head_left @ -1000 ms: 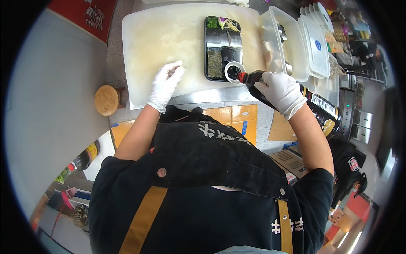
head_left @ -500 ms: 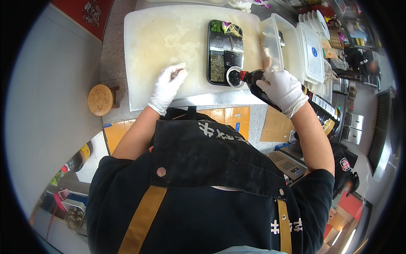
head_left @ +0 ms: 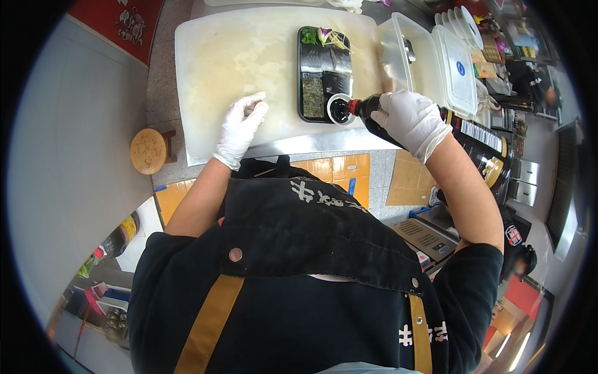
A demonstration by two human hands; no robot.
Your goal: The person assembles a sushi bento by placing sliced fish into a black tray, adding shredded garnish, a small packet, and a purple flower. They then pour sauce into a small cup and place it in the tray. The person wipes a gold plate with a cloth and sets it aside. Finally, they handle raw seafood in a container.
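Note:
My right hand [head_left: 411, 124], in a white glove, is wrapped round a large dark bottle [head_left: 478, 140] with a red neck. The bottle lies tilted, its mouth at the rim of a small white cup [head_left: 331, 116] with dark liquid inside. This cup sits at the near right corner of a black tray [head_left: 300, 93]. On the tray are a sheet of dark seaweed [head_left: 311, 95], silvery grey slabs [head_left: 316, 60] and a garnish [head_left: 309, 37] of green leaves with a purple flower. Left of the tray, my gloved left hand [head_left: 240, 126] is curled closed; a trace of red shows between its fingers.
A white cutting board [head_left: 237, 56] lies under the tray, on a metal counter [head_left: 305, 143]. At the right stand a clear plastic tub [head_left: 423, 59], a lidded container [head_left: 458, 81] and stacked white bowls [head_left: 462, 28]. A round wooden stool [head_left: 148, 149] is at the left.
The whole view has shifted slightly, moving the board and tray leftward in the picture. The bottle stays tipped at the cup, where the dark liquid shows more broadly. My left hand remains curled.

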